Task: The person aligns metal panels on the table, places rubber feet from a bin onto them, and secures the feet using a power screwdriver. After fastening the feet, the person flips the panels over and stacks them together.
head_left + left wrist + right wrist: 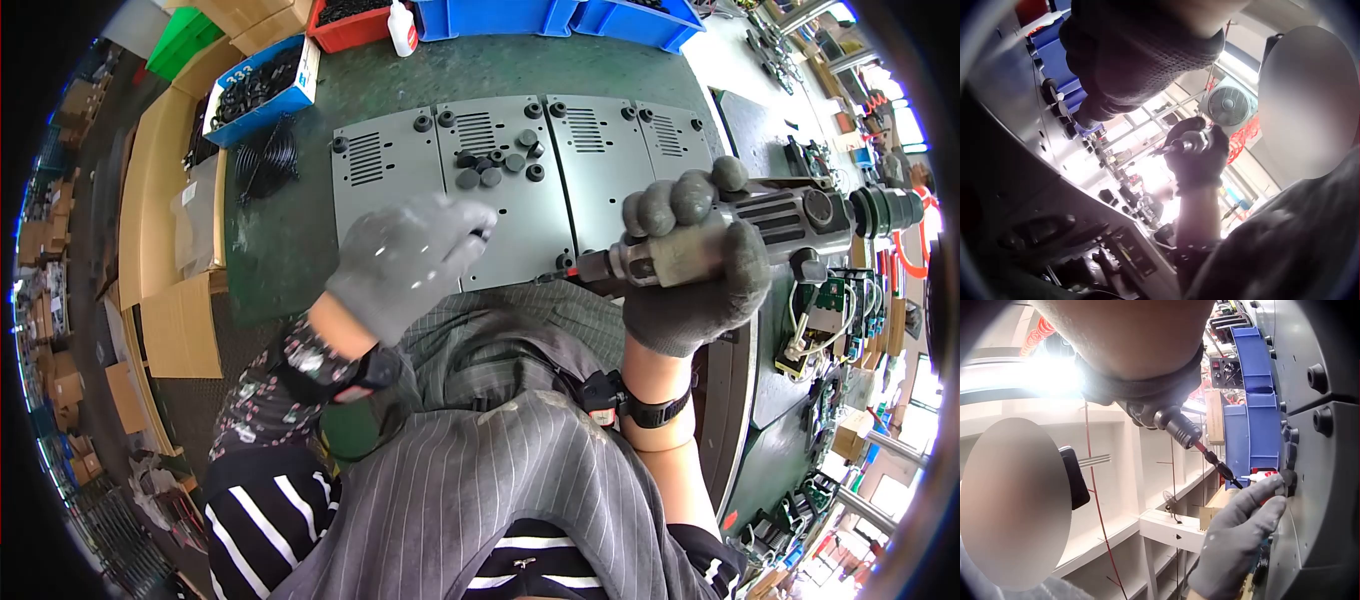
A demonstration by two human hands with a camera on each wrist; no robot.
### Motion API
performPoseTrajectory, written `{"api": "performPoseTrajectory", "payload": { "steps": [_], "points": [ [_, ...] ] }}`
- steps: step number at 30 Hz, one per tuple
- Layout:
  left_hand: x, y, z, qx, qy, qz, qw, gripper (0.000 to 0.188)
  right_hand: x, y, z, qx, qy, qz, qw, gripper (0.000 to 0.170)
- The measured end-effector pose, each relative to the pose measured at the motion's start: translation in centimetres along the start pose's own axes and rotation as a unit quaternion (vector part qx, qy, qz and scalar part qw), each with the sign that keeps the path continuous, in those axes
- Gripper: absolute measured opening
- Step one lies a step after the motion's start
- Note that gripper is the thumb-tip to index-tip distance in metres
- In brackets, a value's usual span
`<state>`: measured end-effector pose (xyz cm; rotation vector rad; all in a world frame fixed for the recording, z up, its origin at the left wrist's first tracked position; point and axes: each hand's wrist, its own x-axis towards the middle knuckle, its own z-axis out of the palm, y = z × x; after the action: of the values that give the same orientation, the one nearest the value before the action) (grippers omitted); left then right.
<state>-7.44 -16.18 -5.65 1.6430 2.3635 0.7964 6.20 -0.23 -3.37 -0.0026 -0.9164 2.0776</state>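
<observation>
My right hand (690,260), in a dark grey glove, grips a power screwdriver (790,222) around its body. The tool lies almost level above the panels' near right side, its bit (1222,469) pointing left in the head view. My left hand (415,255), gloved in lighter grey, hovers over the near left part of the grey metal panels (385,190). Its thumb and fingertips are drawn together around a dark spot; I cannot tell whether they pinch something. Loose black rubber feet (490,177) lie mid-panel beyond this hand, and more feet (560,109) stand at the panels' corners.
Blue bins (495,20), a red bin (350,30) and a white bottle (402,28) line the back of the green table. At left are a blue box of black parts (262,85), a black fan guard (267,160) and an open cardboard box (150,200). Circuit boards (825,310) sit at right.
</observation>
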Motion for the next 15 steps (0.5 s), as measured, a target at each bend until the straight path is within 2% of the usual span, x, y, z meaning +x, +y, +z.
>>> {"api": "performPoseTrajectory", "payload": {
  "steps": [3, 4, 7, 11, 13, 14, 15],
  "points": [
    [-2.6, 0.2, -0.5, -0.061, -0.038, -0.040, 0.997, 0.021, -0.5, 1.2, 0.7, -0.051, 0.019, 0.020, 0.998, 0.044],
    [-3.1, 0.2, -0.2, -0.047, -0.053, -0.041, 0.997, 0.022, -0.5, 1.6, 0.7, -0.063, -0.031, 0.037, 0.997, 0.043],
    [-4.0, 0.5, 0.9, -0.043, -0.040, -0.077, 0.995, 0.021, -1.0, 2.8, 1.7, -0.088, -0.024, 0.078, 0.993, 0.041],
    [-4.1, 0.3, 2.0, -0.062, -0.041, -0.095, 0.993, 0.024, -1.1, 4.6, 2.1, -0.054, -0.043, 0.082, 0.994, 0.039],
    [-4.1, 0.3, 2.0, -0.058, -0.034, -0.095, 0.993, 0.025, -1.3, 4.7, 2.4, -0.104, -0.067, 0.112, 0.986, 0.042],
    [-4.0, 0.1, 2.2, -0.067, -0.032, -0.084, 0.994, 0.025, -1.9, 4.4, 2.5, -0.167, -0.014, 0.163, 0.972, 0.039],
    [-3.9, -0.2, 2.4, -0.076, -0.030, -0.072, 0.994, 0.026, -1.7, 4.8, 2.4, -0.169, -0.020, 0.167, 0.971, 0.039]
  ]
}}
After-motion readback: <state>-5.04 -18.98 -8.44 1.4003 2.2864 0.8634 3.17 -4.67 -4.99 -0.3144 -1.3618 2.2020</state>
